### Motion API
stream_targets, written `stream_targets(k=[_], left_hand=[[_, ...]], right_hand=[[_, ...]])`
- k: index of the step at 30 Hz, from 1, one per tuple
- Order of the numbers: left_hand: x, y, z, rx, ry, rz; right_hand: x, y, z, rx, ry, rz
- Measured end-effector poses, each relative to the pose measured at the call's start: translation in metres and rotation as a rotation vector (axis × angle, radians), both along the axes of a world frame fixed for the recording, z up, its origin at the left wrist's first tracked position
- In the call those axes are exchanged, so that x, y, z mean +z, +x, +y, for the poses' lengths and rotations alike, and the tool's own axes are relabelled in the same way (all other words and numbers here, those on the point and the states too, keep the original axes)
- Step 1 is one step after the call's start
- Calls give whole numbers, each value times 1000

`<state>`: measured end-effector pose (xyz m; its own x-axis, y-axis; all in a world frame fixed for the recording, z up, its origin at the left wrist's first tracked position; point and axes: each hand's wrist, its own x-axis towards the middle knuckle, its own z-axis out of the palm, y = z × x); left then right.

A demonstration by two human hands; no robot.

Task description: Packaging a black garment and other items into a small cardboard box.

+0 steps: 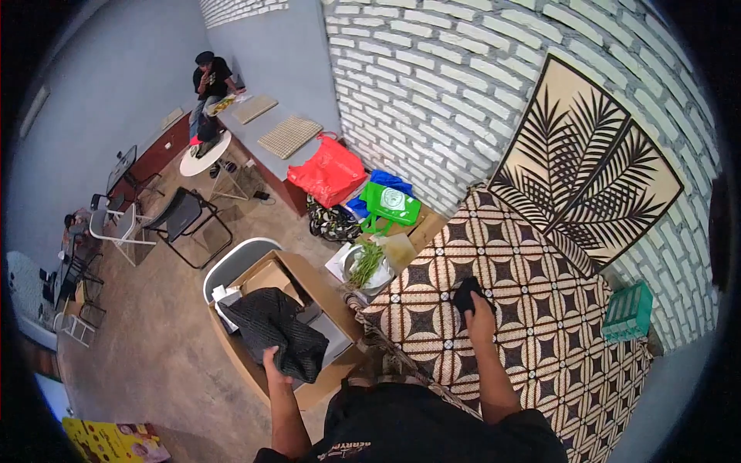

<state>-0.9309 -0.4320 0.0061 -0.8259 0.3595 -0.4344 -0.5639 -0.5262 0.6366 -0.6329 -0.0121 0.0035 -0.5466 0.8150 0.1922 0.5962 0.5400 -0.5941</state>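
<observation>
My left hand point(277, 362) grips the lower edge of a dark ribbed cloth point(278, 327), which drapes over an open cardboard box point(336, 283). The box stands on a chair or stool with a grey top and white rim point(231, 260), and white items show at its left side. To the right, my right hand point(481, 318) holds a small bunched black cloth point(468, 294) over a table covered with a brown and cream patterned cloth point(521, 324). Part of the box's inside is hidden under the dark cloth.
Beyond the box are a bowl of green vegetables point(366, 263), a green bag point(391, 204) and a red plastic bag point(330, 171). A teal crate point(627, 312) stands at the right wall. Folding chairs point(182, 220) stand left; a person point(213, 78) sits far back.
</observation>
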Motion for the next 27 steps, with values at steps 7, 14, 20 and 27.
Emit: stream_targets(k=[7, 14, 20, 27], left_hand=[[-3, -24, -62, 105, 2, 123], [6, -2, -93, 112, -132, 125], [-36, 12, -144, 117, -140, 22], [-50, 17, -174, 151, -98, -73]], right_hand=[[68, -76, -90, 400, -114, 150], [27, -187, -202, 961, -218, 40], [-55, -255, -256, 1084, -188, -190], [-53, -300, -294, 1017, -461, -83]])
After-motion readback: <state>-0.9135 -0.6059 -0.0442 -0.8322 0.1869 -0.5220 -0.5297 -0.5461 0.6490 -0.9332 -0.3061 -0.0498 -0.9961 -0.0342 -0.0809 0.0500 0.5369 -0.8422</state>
